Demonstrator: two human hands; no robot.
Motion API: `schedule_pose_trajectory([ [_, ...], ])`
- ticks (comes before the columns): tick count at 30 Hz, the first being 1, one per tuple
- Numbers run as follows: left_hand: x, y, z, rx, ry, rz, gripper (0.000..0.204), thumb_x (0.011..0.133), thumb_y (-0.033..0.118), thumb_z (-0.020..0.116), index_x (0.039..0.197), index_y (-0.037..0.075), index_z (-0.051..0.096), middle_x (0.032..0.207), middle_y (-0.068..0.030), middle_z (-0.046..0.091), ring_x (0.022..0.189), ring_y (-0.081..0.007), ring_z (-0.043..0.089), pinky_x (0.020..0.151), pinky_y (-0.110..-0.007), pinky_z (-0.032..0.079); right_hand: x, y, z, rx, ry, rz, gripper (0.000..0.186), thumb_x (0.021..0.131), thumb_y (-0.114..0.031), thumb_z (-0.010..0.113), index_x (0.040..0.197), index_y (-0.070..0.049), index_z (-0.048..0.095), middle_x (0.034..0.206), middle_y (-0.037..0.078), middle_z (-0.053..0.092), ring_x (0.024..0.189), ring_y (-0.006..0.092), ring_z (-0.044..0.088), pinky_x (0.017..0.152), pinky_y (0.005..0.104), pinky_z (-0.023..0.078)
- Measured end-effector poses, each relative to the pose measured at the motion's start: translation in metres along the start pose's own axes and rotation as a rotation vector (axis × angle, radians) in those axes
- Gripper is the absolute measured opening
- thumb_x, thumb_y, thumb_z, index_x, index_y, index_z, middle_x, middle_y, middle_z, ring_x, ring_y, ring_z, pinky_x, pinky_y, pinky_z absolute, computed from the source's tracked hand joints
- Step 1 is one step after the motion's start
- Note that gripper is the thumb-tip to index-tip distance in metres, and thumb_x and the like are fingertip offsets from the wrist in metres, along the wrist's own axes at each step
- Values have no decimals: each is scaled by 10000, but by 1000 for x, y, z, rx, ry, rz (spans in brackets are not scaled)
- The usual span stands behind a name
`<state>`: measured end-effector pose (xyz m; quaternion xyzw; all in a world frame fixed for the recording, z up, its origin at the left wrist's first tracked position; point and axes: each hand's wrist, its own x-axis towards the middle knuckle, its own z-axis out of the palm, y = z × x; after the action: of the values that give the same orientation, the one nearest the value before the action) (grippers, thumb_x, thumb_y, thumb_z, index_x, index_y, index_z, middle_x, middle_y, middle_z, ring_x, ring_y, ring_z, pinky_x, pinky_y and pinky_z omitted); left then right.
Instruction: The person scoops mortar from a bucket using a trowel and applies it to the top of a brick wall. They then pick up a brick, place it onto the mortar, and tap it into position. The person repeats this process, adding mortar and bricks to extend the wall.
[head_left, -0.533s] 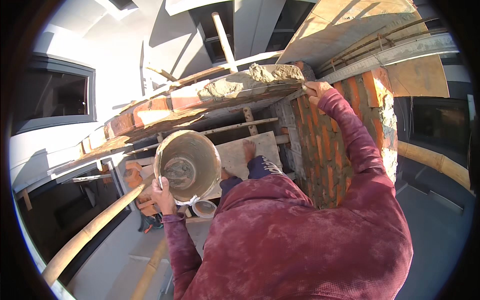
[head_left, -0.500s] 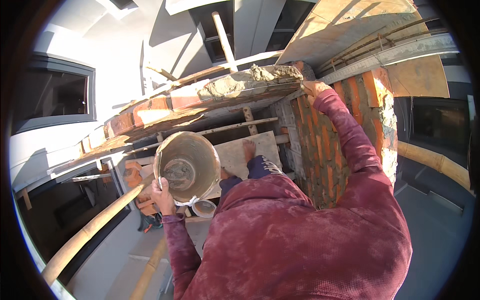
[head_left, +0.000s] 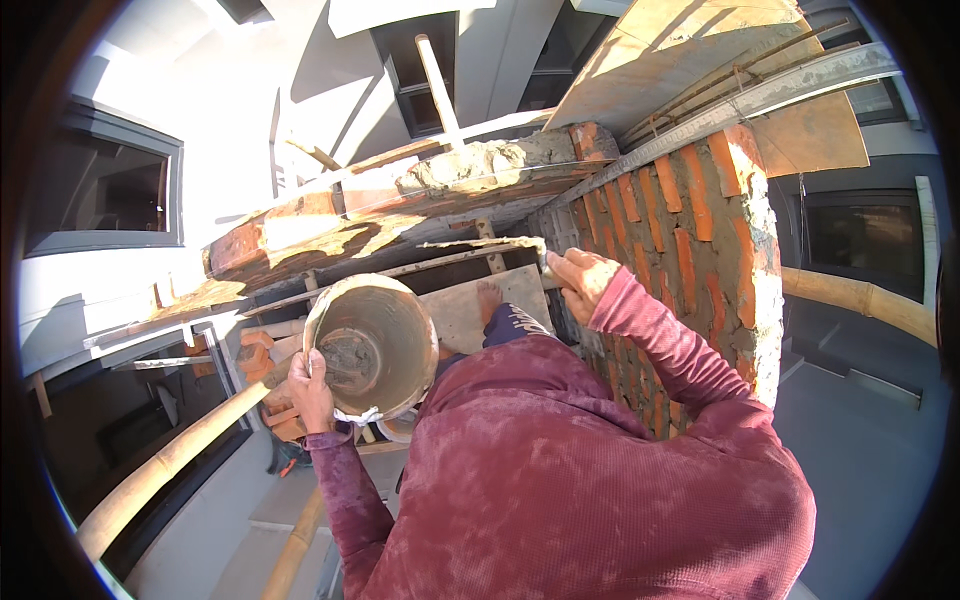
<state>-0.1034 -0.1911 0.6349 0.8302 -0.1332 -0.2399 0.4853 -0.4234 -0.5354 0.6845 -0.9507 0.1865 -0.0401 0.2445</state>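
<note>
My left hand (head_left: 312,392) grips the rim of a mortar-smeared bucket (head_left: 405,340), tilted so that its mouth faces me. A little grey mortar (head_left: 350,358) lies at its bottom. In my right hand (head_left: 584,279) is the handle of a trowel (head_left: 490,243), its blade seen nearly edge-on and pointing left, apart from the bucket. Beyond it runs a low brick wall (head_left: 290,222), with a bed of wet mortar (head_left: 475,166) along part of its top. A thin string stretches along that wall's near side.
On the right rises a rough brick wall (head_left: 690,240) with a metal straightedge (head_left: 760,103) at its far end. Bamboo poles (head_left: 190,455) cross at left and right. Bricks (head_left: 262,350) are stacked behind the bucket. My bare foot stands on a board (head_left: 455,305).
My right hand has come back from the far wall corner toward me, bringing the trowel over the gap. The mortar on the wall top looks flatter. My left hand still holds the bucket.
</note>
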Motion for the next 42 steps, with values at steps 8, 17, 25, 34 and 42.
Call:
schedule_pose_trajectory([
  [8, 39, 54, -31, 55, -295, 204, 298, 899, 232, 606, 824, -25, 475, 679, -62, 367, 635, -153, 356, 583, -305, 346, 91, -130, 128, -382, -197, -254, 812, 706, -171, 719, 1420, -17, 363, 1239, 160, 511, 1040, 335, 559, 801, 419, 543],
  [17, 49, 62, -70, -28, -260, 502, 261, 866, 195, 605, 832, -25, 468, 746, -52, 437, 663, -154, 407, 628, -297, 401, 97, -176, 107, -337, -140, -291, 597, 813, -122, 558, 1375, 12, 407, 1166, 150, 548, 1061, 329, 586, 782, 405, 560],
  [25, 62, 64, -93, -211, -353, 344, 294, 849, 247, 623, 760, 30, 445, 702, -28, 403, 643, -120, 394, 585, -296, 375, 98, -190, 119, -458, -389, -248, 624, 809, -127, 565, 1400, -24, 394, 1151, 148, 556, 966, 358, 601, 741, 406, 570],
  [34, 62, 69, -96, 35, -278, 492, 321, 820, 273, 689, 753, 21, 501, 670, -13, 435, 641, -110, 429, 572, -306, 386, 99, -192, 118, -432, -402, -277, 630, 769, -87, 578, 1352, 68, 394, 1027, 182, 550, 856, 331, 619, 662, 426, 554],
  [42, 47, 90, -36, 293, -267, 405, 361, 789, 368, 730, 809, 37, 587, 740, -124, 576, 699, -259, 565, 651, -382, 438, 146, -212, 108, -510, -925, 11, 472, 769, -108, 640, 1185, 90, 537, 985, 218, 657, 932, 390, 669, 710, 453, 551],
])
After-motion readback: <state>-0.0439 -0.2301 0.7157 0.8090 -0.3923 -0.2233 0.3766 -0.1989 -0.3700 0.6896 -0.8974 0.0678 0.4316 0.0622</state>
